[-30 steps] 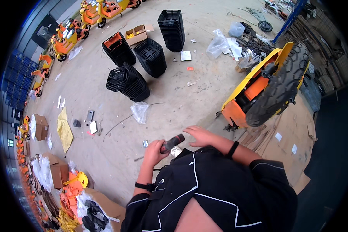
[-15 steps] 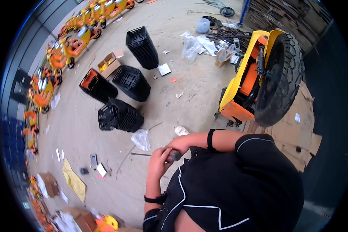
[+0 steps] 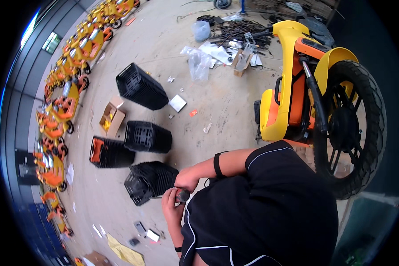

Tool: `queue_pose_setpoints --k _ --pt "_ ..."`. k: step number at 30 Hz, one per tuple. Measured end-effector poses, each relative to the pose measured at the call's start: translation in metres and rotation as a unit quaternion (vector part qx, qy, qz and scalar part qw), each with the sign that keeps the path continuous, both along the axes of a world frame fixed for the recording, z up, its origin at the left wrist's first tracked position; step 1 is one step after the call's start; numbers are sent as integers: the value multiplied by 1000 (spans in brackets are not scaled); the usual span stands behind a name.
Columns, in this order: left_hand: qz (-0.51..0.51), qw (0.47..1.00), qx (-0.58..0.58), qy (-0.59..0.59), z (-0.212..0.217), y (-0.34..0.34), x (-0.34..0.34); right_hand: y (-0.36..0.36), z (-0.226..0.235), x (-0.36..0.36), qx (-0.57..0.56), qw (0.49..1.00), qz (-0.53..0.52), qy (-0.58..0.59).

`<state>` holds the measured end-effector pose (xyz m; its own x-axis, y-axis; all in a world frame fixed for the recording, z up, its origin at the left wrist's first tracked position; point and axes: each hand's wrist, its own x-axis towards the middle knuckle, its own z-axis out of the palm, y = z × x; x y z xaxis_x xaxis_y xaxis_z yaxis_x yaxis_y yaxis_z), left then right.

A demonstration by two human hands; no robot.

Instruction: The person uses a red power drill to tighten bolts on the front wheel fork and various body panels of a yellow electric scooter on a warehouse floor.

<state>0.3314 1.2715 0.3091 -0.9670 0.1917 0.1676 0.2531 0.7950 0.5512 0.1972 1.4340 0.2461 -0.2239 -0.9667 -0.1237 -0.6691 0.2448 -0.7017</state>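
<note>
My left hand (image 3: 170, 205) is wrapped round a screwdriver with a red and grey handle (image 3: 182, 195). Its thin shaft points left, toward the nearest stack of black crates, and is mostly lost against them. Right beside it, touching or nearly touching the handle, my right hand (image 3: 188, 179) is closed in a fist. Its fingertips are hidden, so whatever it may hold does not show. Both hands are close in front of my black shirt. On my right stands a yellow and orange scooter (image 3: 275, 116) with a large black wheel (image 3: 344, 128).
Several black crate stacks (image 3: 148, 136) stand left of centre, beside an open cardboard box (image 3: 112, 119). Plastic bags (image 3: 197, 64) and a heap of dark metal parts (image 3: 239, 35) lie farther off. Rows of scooters (image 3: 77, 57) line the far left. A yellow sheet (image 3: 124, 251) lies low left.
The view has swung, so the crates sit lower and the scooter's wheel shows its spoked side. My hands, with the screwdriver, appear lower and farther left. The left grip stays closed.
</note>
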Motion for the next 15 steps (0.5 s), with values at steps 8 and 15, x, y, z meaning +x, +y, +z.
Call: queue_pose_setpoints --k 8,15 --pt "-219 975 -8 -39 -7 9 -174 55 -23 -88 -14 974 -222 -45" --pt "-428 903 21 44 -3 49 -341 119 -11 -135 37 868 -484 -109"
